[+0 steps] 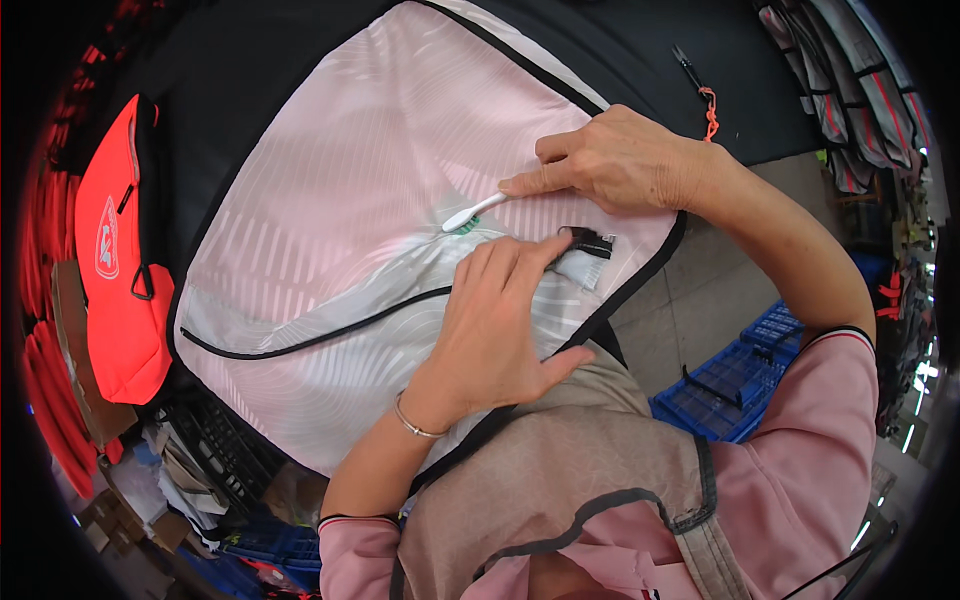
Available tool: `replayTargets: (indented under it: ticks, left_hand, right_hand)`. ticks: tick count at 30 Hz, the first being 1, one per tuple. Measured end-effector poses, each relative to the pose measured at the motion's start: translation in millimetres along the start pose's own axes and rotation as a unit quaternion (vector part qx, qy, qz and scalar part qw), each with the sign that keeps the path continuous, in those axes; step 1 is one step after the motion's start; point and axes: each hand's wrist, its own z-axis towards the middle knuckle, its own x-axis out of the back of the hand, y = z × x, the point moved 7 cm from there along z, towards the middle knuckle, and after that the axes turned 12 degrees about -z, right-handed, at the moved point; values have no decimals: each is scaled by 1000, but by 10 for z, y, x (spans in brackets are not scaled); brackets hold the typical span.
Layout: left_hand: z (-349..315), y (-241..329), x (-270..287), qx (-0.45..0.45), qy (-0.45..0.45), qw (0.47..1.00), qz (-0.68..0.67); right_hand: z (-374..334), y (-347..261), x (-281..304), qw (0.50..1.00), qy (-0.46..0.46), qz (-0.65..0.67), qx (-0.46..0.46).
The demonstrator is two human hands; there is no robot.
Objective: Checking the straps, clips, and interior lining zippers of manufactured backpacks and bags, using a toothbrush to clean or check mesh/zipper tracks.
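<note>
A pale pink and white patterned fabric piece (340,130) with black edge binding lies spread before me. My right hand (625,165) grips a white toothbrush (472,212) by its handle, with the green bristles turned down against the cloth. Just below the brush, my left hand (490,335) rests on the fabric, fingers stretched out and thumb apart. Its index fingertip reaches a small black tab (590,242) with a whitish patch beside it. A black-edged seam (330,340) curves across the cloth to the left of this hand.
On the left lies a bright red-orange bag (125,270) with a black side. Thread snips (688,68) on an orange cord lie on the black table (640,40). Grey pieces with red trim (850,80) hang at upper right. Blue crates (720,390) stand below right.
</note>
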Motion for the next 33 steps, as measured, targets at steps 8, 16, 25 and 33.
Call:
replayTargets:
  ticks: [8, 16, 25, 33]
  left_hand:
    - [-403, -109, -239, -46, 103, 991, 65]
    - [-426, -250, -271, -97, 171, 971, 135]
    - [-309, -163, 71, -101, 190, 966, 143]
    - [202, -79, 802, -125, 166, 916, 344]
  right_hand:
    - [-1, -79, 77, 999, -46, 11, -24]
    - [-331, -329, 141, 994, 19, -70, -77]
    - [-278, -371, 552, 982, 91, -136, -94]
    - [560, 236, 459, 981, 123, -144, -43]
